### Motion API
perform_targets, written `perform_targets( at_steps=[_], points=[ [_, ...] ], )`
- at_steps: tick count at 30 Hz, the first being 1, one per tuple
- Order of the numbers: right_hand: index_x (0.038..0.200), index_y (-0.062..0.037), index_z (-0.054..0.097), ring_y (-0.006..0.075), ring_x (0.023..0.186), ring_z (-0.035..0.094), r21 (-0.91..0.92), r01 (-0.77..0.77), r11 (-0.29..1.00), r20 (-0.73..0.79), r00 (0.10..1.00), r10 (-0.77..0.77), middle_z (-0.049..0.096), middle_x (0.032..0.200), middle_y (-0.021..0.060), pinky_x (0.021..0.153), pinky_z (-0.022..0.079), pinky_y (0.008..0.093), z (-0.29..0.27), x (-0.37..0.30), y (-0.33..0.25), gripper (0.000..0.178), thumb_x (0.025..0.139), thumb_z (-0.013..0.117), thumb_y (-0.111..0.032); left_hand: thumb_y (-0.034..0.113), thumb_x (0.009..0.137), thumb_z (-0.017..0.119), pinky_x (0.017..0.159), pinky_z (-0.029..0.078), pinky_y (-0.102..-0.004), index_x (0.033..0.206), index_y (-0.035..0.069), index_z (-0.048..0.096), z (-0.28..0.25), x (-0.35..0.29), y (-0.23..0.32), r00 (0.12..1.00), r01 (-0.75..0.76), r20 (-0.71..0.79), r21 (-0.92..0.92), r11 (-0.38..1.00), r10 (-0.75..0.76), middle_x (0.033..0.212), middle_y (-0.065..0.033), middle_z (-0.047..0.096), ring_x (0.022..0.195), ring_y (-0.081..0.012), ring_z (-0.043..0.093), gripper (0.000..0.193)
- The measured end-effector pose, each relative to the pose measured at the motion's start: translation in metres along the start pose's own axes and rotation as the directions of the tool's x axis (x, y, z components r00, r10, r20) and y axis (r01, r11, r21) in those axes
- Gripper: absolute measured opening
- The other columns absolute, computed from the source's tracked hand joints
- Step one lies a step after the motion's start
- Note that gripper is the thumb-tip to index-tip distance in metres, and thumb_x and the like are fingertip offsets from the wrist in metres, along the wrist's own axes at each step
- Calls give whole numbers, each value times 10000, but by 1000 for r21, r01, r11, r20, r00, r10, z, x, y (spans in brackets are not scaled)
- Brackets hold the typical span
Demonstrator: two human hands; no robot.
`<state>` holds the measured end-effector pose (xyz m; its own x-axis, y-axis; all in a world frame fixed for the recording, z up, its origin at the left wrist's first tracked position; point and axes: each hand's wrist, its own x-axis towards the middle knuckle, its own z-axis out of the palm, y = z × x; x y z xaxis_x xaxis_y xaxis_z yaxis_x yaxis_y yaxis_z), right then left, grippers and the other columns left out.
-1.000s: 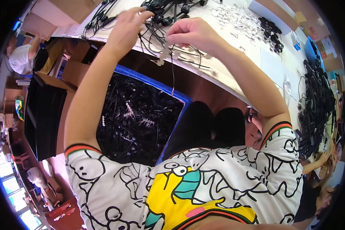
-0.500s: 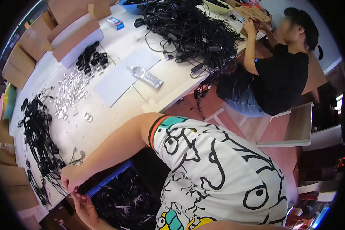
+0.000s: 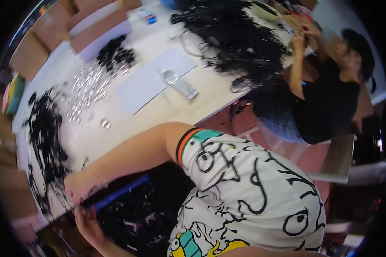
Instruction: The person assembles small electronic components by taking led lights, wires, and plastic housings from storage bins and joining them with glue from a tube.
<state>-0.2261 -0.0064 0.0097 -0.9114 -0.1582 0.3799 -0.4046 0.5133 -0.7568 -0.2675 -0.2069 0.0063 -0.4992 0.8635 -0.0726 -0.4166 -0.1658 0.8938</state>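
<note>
Coming in from the right under a white printed sleeve, my right arm stretches across to the table's near edge. There my right hand (image 3: 79,187) is closed, its fingers curled and blurred, beside a bundle of thin black cables (image 3: 47,135). Just below it, my left hand (image 3: 88,225) has its fingertips drawn together close to the right fingers. Whatever lies between the fingertips is too small and smeared to name. Beneath the hands stands a blue-rimmed bin (image 3: 126,191) holding many dark, thin pieces.
Small clear round parts (image 3: 86,92) and black parts (image 3: 116,53) are spread on the white table (image 3: 128,132). A pale sheet (image 3: 148,79) lies under a clear tube (image 3: 184,88). Beyond are a big black cable heap (image 3: 240,38), cardboard boxes (image 3: 51,32) and a seated person (image 3: 330,98).
The whole view has swung, so the table and co-worker sit farther right and lower, with more blur. Both my hands stay close together by the bin, slightly farther up and left in the picture.
</note>
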Motion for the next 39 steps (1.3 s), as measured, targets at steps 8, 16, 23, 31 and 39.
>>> perform_targets(
  at_steps=[8, 16, 23, 31, 39],
  points=[
    [771, -26, 607, 47, 512, 425, 601, -352, 718, 234, 936, 263, 550, 643, 2, 454, 333, 203, -20, -20, 22, 169, 787, 563, -189, 120, 815, 565, 875, 418, -394, 850, 29, 540, 5, 35, -19, 998, 28, -53, -64, 998, -31, 803, -32, 542, 770, -125, 526, 101],
    [714, -69, 575, 67, 496, 436, 46, -144, 988, -164, 975, 150, 500, 585, 1, 447, 355, 223, 11, -20, 17, 134, 774, 581, -189, 106, 776, 624, 701, 521, -320, 824, 20, 563, 2, 39, -34, 831, -62, -531, 206, 977, 165, 718, -39, 589, 617, -117, 577, 116],
    [689, -56, 541, 83, 521, 485, 57, -290, 955, -154, 943, 296, 460, 558, 10, 450, 396, 258, 3, -18, 24, 152, 756, 587, -183, 138, 819, 566, 749, 505, -347, 829, 26, 566, -7, 43, -36, 948, 10, -316, -84, 996, -36, 742, -42, 579, 671, -127, 560, 112],
    [796, -63, 566, 249, 652, 596, -510, -198, 837, -225, 970, 92, 603, 786, 97, 570, 463, 352, 1, -20, 13, 149, 758, 584, -206, 120, 835, 537, 765, 498, -354, 969, 21, 540, -7, 40, -40, 890, 26, -452, 171, 985, 55, 873, -53, 582, 693, -113, 563, 167],
    [784, -42, 612, 152, 650, 562, -181, -184, 966, -230, 963, 141, 582, 667, 53, 610, 444, 273, -1, -17, 12, 196, 768, 599, -237, 99, 822, 564, 769, 497, -364, 993, 5, 520, -13, 34, -33, 961, -44, -276, -46, 998, 30, 825, -43, 575, 702, -108, 560, 200]
  ],
)
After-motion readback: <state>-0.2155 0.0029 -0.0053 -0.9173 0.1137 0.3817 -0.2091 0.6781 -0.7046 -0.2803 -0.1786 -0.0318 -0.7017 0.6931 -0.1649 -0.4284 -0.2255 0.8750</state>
